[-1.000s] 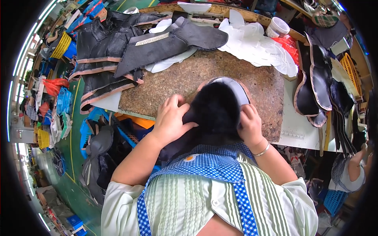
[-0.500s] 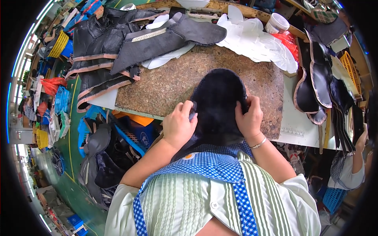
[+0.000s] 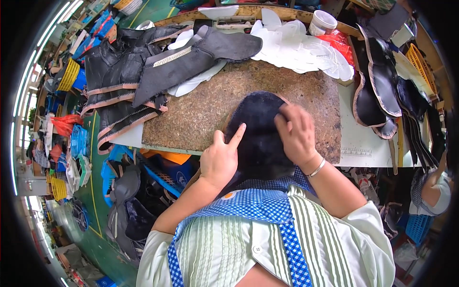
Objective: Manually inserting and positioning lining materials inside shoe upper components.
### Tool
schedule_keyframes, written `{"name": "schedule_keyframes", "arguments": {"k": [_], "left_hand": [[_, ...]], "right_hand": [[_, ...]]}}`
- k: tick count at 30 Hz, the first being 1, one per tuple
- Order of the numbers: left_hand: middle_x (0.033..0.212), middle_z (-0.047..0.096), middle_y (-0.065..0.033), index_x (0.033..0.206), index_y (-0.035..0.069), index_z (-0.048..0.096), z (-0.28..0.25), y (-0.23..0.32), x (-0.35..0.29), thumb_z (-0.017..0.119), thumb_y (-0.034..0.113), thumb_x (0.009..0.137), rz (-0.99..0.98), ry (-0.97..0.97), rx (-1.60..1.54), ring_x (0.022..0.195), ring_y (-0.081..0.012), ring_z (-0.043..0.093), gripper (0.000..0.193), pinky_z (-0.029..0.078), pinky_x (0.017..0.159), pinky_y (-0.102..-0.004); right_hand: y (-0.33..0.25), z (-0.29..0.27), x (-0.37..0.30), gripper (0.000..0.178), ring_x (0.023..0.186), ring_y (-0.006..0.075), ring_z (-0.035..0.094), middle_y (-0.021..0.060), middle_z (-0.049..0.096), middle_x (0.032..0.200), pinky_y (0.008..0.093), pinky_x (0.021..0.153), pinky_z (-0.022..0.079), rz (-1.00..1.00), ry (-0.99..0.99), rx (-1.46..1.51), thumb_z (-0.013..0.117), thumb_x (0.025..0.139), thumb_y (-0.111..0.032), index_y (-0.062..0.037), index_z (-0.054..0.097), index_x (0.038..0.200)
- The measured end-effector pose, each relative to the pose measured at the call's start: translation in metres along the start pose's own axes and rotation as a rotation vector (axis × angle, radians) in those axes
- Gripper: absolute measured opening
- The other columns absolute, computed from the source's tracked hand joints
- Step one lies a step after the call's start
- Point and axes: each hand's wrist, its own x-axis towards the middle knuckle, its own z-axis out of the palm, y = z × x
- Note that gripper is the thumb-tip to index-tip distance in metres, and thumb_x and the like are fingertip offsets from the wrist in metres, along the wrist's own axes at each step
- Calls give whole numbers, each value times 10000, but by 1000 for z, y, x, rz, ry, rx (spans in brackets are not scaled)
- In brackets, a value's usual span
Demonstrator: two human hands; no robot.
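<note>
A black, plush-lined boot piece (image 3: 260,131) with a rounded top lies against the near edge of the worn board, its lower end by my apron. At its left edge is my left hand (image 3: 221,158), closed on the rim, with one finger stretched over the plush and the others bent at the side or hidden. Over the upper right edge comes my right hand (image 3: 299,134), its fingers bent and smeared by motion. Whether they grip the rim cannot be made out. A silver bangle (image 3: 317,167) circles that wrist.
Black boot uppers (image 3: 114,71) with pinkish edging pile up at left, a grey-black piece (image 3: 177,62) across them. White sheet shapes (image 3: 301,50), a white tub (image 3: 322,23) and a red bag (image 3: 337,45) line the back. More black pieces (image 3: 382,76) hang at right; a blue basket (image 3: 165,179) sits below left.
My right hand has shifted up along the piece's right edge and is now blurred. A finger of my left hand has straightened onto the plush. The view has tilted slightly.
</note>
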Motion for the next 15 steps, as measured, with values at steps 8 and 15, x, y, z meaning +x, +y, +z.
{"name": "schedule_keyframes", "arguments": {"k": [8,15], "left_hand": [[853,495,-120,1280,276,592,-6,-17,3,611,183,874,92,-47,-62,621,-321,604,417,501,534,-432],[758,549,-104,1199,234,648,-7,-20,0,666,221,842,38,-67,-124,627,-321,606,358,504,556,-431]], "right_hand": [[1,2,8,619,1403,265,324,139,345,1507,405,1112,321,-284,-586,295,562,835,-193,15,413,1398],[4,26,32,896,1440,309,222,191,263,1536,464,1154,203,-47,-513,189,518,857,-602,38,301,1445]]}}
